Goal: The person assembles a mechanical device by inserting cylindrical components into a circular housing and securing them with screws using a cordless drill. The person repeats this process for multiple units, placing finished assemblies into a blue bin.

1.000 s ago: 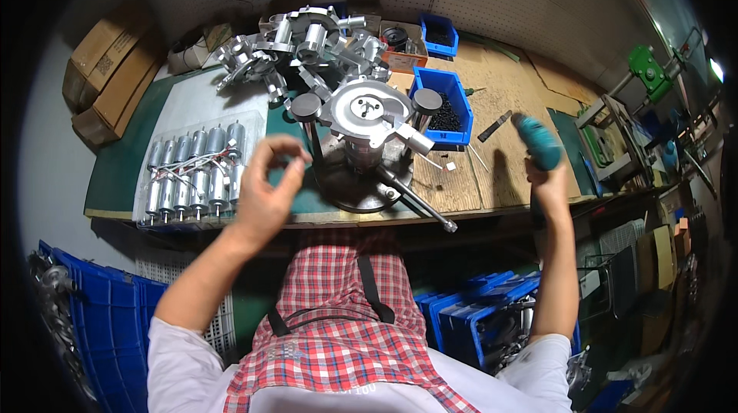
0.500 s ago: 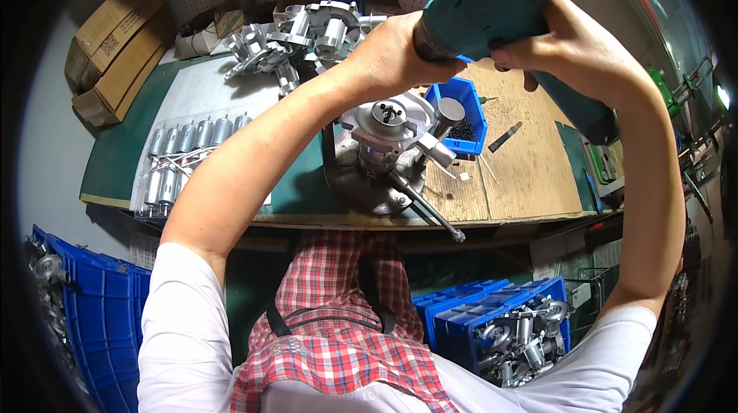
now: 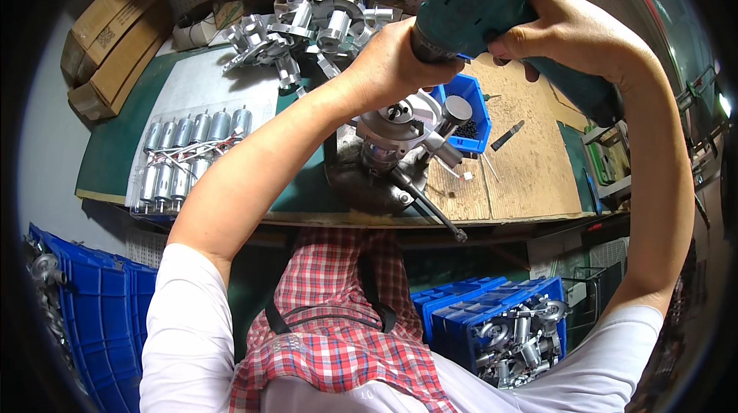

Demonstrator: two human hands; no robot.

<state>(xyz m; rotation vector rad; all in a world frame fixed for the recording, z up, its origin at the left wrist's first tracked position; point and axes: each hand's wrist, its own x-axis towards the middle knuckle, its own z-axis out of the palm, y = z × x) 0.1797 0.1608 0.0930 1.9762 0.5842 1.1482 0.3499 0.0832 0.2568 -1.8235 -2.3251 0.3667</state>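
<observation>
Presently, one teal drill is raised above the bench, the right hand clenched around its handle and the left hand clasping its nose. Lower down stand one silver housing on a single fixture, one blue bin of black pieces and, leftward, an upper row of six motors. A second ago the drill was at the right, in the right hand alone.

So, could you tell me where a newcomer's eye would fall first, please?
Probably on the big teal drill, high in the picture, with the right hand on its handle and the left hand at its nose. Below, a silver metal part sits on a round stand. Farther left, silver motors lie in two rows.
</observation>
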